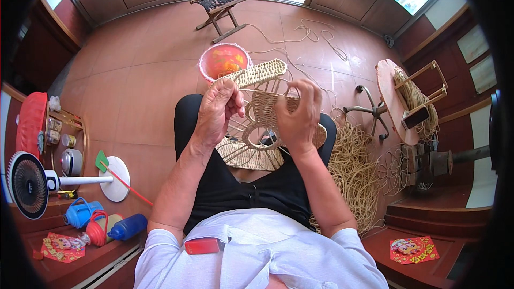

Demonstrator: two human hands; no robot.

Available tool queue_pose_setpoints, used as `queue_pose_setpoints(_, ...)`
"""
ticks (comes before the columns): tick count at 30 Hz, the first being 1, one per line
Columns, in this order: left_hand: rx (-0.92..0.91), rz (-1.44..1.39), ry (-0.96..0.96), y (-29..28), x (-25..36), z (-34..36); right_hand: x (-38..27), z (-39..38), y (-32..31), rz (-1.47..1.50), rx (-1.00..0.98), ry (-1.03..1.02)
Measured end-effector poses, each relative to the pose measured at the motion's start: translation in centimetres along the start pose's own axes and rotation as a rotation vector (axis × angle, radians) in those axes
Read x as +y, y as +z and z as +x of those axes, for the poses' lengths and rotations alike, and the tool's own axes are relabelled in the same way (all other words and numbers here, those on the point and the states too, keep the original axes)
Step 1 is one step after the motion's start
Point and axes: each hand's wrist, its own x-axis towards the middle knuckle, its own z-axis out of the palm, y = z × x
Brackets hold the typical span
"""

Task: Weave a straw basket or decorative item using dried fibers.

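Observation:
Across my lap rests a partly woven straw-cord frame (264,109). It has a round ring in its middle, spokes running outward and several tightly woven panels. One long woven strip (259,74) sticks up at its far side. My left hand (218,106) is closed beside the near left end of that strip, thumb pressed on the curled fingers; what it pinches is too small to make out. To the right of the strip, my right hand (301,115) hovers over the frame. Its fingers are bent, with thumb and forefinger apart and nothing visible between them.
A large heap of loose cord (353,174) lies on the floor by my right leg. Beyond my knees stand a red basin (222,60) and a folding stool (219,8). A round board on a wheeled base (393,96) is at right; a fan (29,184) and flasks (127,227) at left.

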Motion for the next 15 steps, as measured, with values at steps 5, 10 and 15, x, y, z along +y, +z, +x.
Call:
queue_pose_setpoints(5,0.000,0.008,0.023,0.5,-0.2,0.1,-1.1,-0.8,0.6,-0.201,0.010,-0.112)
queue_pose_setpoints(10,0.039,-0.031,0.031,0.4,-0.6,0.1,-1.6,-0.8,2.4,-0.131,0.019,-0.104)
queue_pose_setpoints(15,0.058,-0.069,0.042,0.3,-0.4,0.3,-2.4,-0.3,2.5,-0.182,-0.065,0.024)
